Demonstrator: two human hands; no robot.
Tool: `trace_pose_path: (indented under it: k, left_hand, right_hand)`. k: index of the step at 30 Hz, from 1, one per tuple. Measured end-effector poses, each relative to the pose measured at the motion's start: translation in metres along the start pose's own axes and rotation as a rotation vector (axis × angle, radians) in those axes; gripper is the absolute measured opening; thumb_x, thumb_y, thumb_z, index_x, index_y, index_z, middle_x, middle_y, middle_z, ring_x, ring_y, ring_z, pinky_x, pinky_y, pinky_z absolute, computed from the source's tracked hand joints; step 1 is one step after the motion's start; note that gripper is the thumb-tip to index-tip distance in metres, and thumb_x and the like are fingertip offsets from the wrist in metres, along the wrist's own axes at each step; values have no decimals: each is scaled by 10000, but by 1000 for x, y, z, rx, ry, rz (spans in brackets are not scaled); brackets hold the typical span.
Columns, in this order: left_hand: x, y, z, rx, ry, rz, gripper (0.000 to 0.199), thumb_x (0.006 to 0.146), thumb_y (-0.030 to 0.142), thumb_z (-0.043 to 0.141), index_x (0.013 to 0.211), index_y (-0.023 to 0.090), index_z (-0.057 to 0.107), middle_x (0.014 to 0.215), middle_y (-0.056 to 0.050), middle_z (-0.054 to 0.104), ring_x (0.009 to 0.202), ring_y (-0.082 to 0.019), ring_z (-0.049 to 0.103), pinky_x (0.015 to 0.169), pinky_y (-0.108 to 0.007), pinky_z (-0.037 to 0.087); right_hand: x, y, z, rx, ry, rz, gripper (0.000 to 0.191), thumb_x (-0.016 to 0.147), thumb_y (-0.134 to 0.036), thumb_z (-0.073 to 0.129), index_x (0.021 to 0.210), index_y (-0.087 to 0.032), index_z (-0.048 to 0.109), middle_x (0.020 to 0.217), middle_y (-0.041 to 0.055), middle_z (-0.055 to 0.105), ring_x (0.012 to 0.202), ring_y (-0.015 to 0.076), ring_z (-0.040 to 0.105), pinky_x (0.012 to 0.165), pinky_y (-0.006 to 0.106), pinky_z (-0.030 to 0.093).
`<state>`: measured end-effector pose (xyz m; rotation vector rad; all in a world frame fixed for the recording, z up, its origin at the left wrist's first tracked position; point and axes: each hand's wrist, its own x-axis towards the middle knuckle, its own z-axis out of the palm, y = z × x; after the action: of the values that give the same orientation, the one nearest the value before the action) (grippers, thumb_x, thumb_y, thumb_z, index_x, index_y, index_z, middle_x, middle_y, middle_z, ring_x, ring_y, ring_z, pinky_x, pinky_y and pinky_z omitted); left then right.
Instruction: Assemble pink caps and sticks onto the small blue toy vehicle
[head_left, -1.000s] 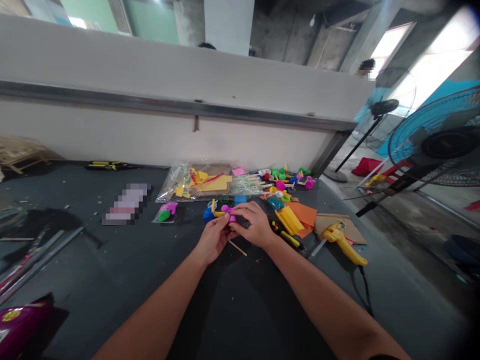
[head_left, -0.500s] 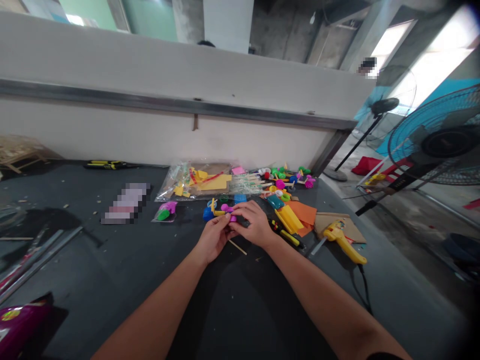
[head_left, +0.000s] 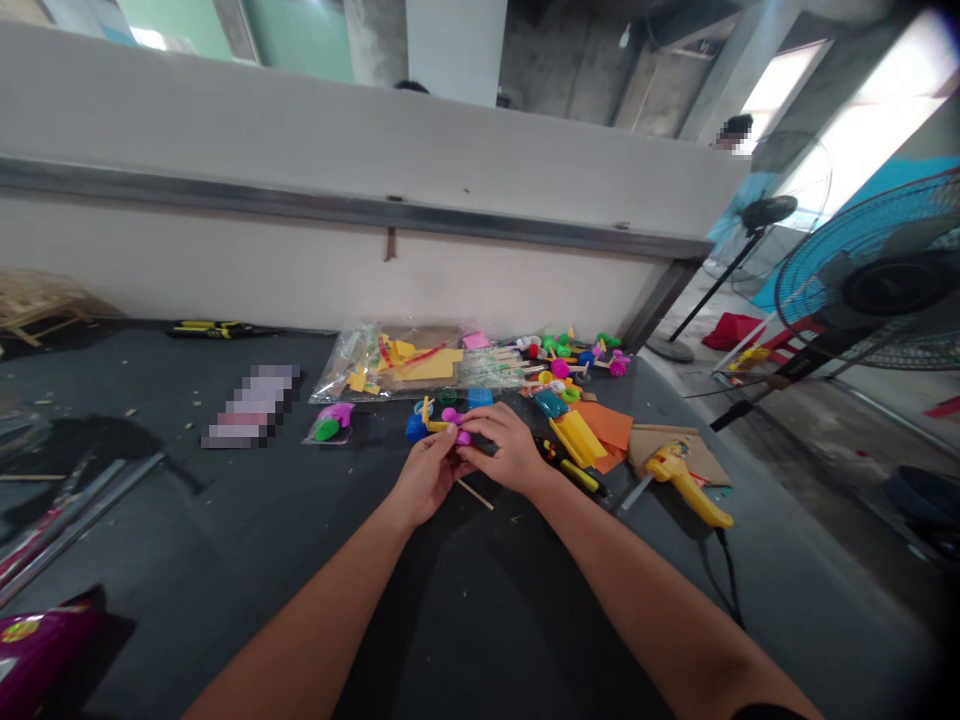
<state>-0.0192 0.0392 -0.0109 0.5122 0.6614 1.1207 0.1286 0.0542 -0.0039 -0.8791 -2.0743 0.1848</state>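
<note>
**Fingers hide the piece, frame edges crop the rest**

The left hand and right hand cover most of a magenta-and-yellow toy piece, so its shape and joins cannot be made out. A thin wooden stick disappears beneath the hands. A rectangular patch on the dark worktop is pixelated beyond reading, as is a person's head beyond the wall. A glossy purple object is cut off at the bottom-left corner, and a standing fan at the right edge. The far pile of colourful small parts is too small to separate, though they are perhaps plastic toy components.
</note>
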Motion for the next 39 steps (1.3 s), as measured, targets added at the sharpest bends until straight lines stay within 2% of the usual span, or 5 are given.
trace_pose_path:
  k: [10,15,21,29,39]
  left_hand:
    - [1,-2,-1,26,-6,13,227,700,329,722,731,123,634,630,-6,630,566,-97,588,616,-254,543]
    - [1,-1,-1,52,-9,11,193,698,295,724,733,121,651,639,-17,639,600,-114,602,642,-273,544]
    - [2,-2,-3,51,-22,19,149,692,243,731,721,119,653,637,-3,628,583,-89,581,618,-234,530]
    - [0,0,-1,41,-2,6,159,684,248,734,730,118,655,626,-9,629,580,-106,592,620,-263,542]
    - [0,-1,-2,34,9,27,160,688,255,730,748,126,657,656,-15,644,601,-113,603,638,-280,546]
  right_hand:
    - [0,0,1,6,5,6,173,813,-285,597,974,-232,628,1018,43,646,958,185,562,870,355,454]
    - [0,4,3,-6,38,25,168,789,-268,621,954,-234,624,986,42,653,958,198,567,868,367,452]
    - [0,-3,-1,5,-24,14,284,778,-284,629,1053,-223,596,1065,55,629,1018,201,548,910,367,430]
    - [1,1,0,37,19,33,207,760,-269,665,955,-232,608,1012,41,645,991,196,557,880,365,452]
    - [0,2,1,18,23,27,200,782,-280,639,975,-242,603,1006,40,651,989,197,568,888,369,445]
